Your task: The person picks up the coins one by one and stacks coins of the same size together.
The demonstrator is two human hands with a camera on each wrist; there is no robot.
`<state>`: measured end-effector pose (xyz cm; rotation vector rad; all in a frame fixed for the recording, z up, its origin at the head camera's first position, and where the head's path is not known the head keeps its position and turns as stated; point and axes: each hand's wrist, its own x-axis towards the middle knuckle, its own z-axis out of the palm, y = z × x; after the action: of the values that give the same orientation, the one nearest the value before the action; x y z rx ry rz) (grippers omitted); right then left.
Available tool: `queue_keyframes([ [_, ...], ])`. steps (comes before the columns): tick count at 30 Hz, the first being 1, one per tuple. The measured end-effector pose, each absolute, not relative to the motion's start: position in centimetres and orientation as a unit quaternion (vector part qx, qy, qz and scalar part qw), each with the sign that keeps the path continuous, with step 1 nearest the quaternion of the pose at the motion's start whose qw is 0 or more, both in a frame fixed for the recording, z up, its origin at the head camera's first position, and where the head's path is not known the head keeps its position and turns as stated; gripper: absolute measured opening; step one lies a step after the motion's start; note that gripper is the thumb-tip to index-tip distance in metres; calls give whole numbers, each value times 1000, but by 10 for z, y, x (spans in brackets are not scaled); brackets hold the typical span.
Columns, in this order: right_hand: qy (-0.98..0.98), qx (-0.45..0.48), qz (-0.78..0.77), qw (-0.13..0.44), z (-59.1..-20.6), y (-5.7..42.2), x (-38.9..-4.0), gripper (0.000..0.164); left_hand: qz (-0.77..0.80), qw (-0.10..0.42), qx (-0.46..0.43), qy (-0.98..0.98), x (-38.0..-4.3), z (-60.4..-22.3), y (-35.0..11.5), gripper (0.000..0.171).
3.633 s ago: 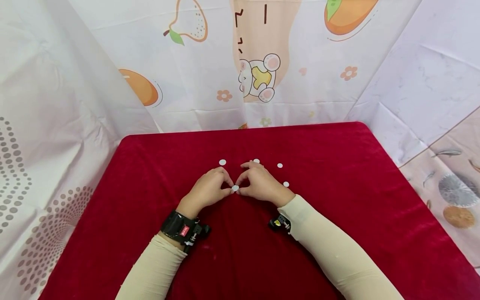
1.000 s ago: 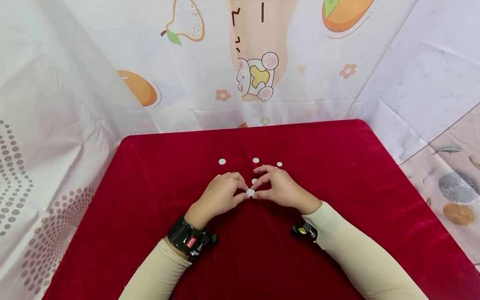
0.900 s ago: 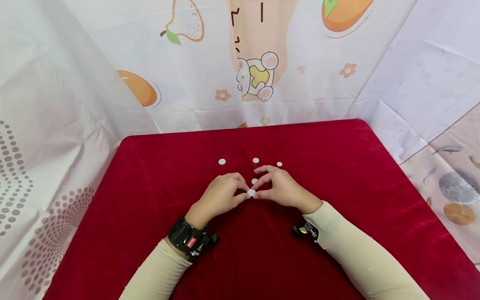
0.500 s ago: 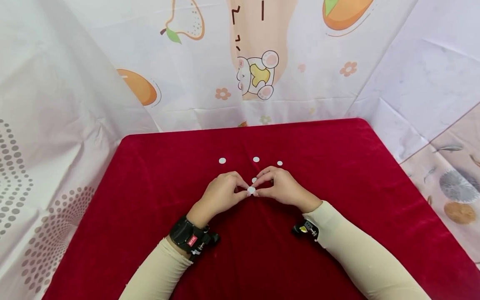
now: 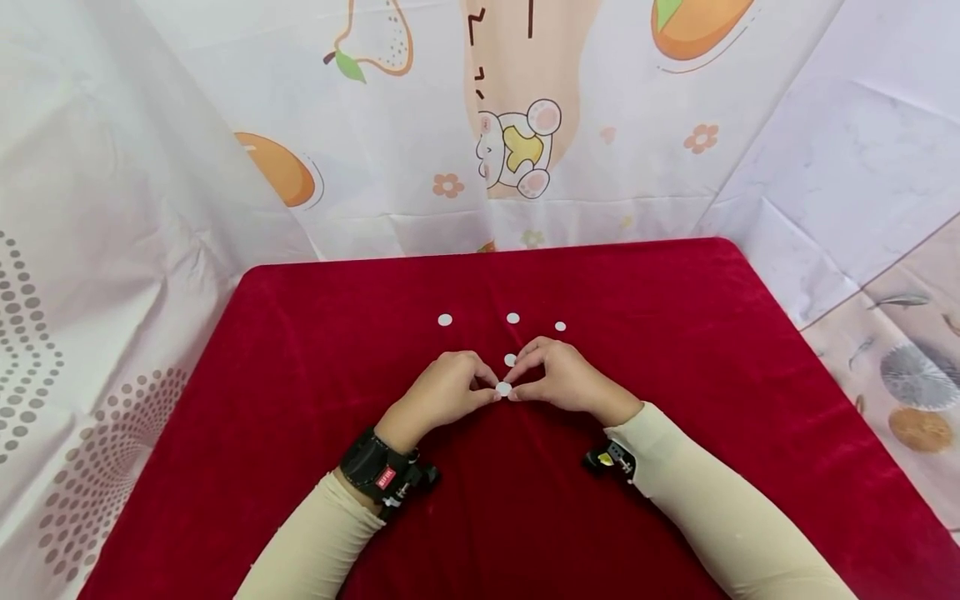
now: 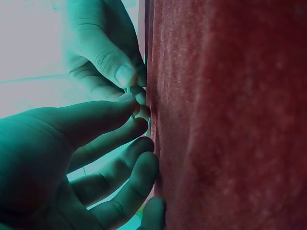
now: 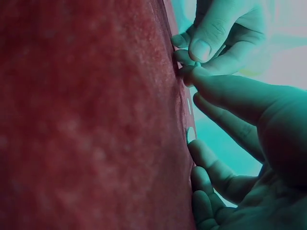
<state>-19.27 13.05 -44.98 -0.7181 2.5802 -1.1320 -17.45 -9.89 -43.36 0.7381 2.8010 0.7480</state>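
Note:
In the head view a small white disc (image 5: 503,389) sits between the fingertips of both hands, low over the red cloth. My left hand (image 5: 448,388) pinches its left edge with thumb and forefinger. From the other side my right hand (image 5: 564,377) pinches the right edge. Just behind lies a second white disc (image 5: 510,360), close to the right forefinger. In the left wrist view the held disc shows only as a thin edge between the fingertips. The right wrist view has a loose disc (image 7: 191,135) beside the lower fingers of my right hand (image 7: 259,139).
Farther back on the red cloth (image 5: 337,325) lie three more white discs: one at left (image 5: 445,320), a middle disc (image 5: 513,318) and a right disc (image 5: 560,327). Printed white curtains (image 5: 390,167) hang behind and beside the table.
Over the last seconds both hands have shifted right, a disc still pinched between them. The disc just behind has come into view; one formerly near the right wrist no longer shows. Lately, only slight finger movement.

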Motion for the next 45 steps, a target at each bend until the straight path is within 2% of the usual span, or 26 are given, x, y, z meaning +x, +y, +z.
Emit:
queue_keyframes([
  [28,888,-279,-355,86,-452,130,-195,18,251,79,237,935,-175,-438,-97,7],
  [45,890,-277,-348,96,-450,130,-194,18,250,85,229,937,-176,-441,-97,6],
])
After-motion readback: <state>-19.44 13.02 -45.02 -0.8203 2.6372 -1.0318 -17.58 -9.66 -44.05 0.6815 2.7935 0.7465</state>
